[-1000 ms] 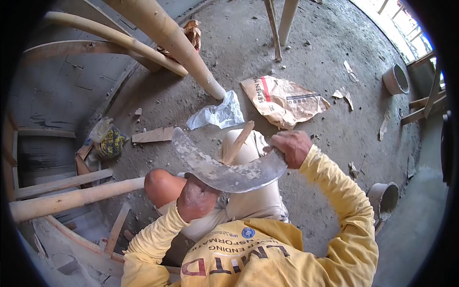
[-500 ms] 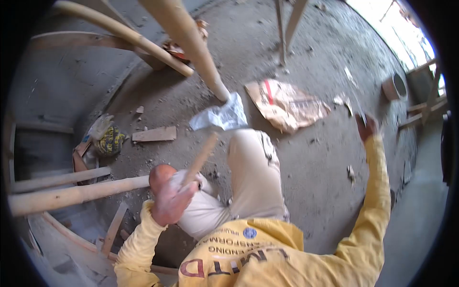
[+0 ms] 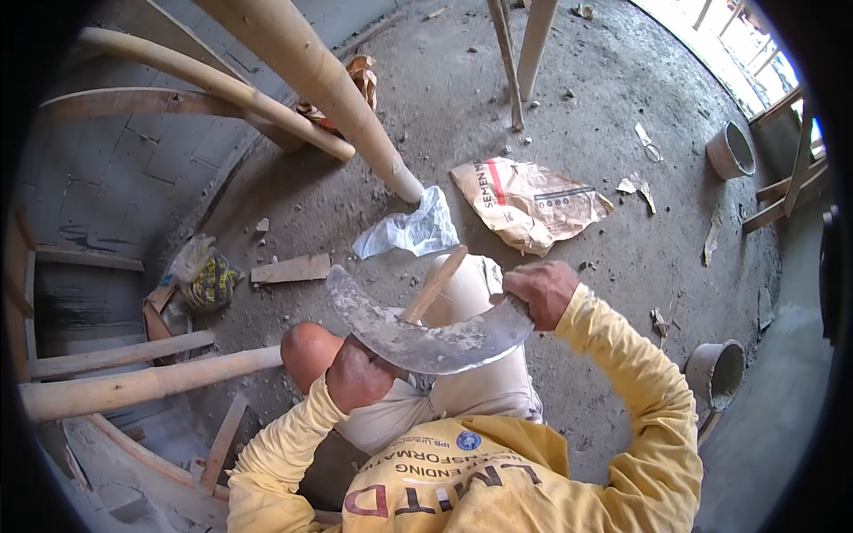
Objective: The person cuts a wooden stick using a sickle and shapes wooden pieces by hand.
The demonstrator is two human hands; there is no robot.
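Note:
My right hand (image 3: pixel 546 293) is closed on the right end of a curved, crescent-shaped metal sheet (image 3: pixel 435 346), grey and smeared with dried cement. The sheet spans the space in front of my knees, its left tip rising over the floor. My left hand (image 3: pixel 360 375) is closed at the sheet's lower left edge, around a short wooden stick (image 3: pixel 437 284). The stick's middle is hidden by the sheet, and its far end sticks out beyond the upper edge. Whether my left fingers also touch the sheet, I cannot tell.
A torn cement bag (image 3: pixel 533 204) and a crumpled clear plastic bag (image 3: pixel 409 226) lie ahead. Bamboo poles (image 3: pixel 311 80) slant in from the upper left; another pole (image 3: pixel 160 382) reaches my left knee. Buckets (image 3: pixel 730 151) stand at right. A board (image 3: pixel 291 269) lies left.
My right hand has swung in from the far right, bringing the metal sheet over my lap. The sheet now crosses the wooden stick. My left hand has shifted slightly right.

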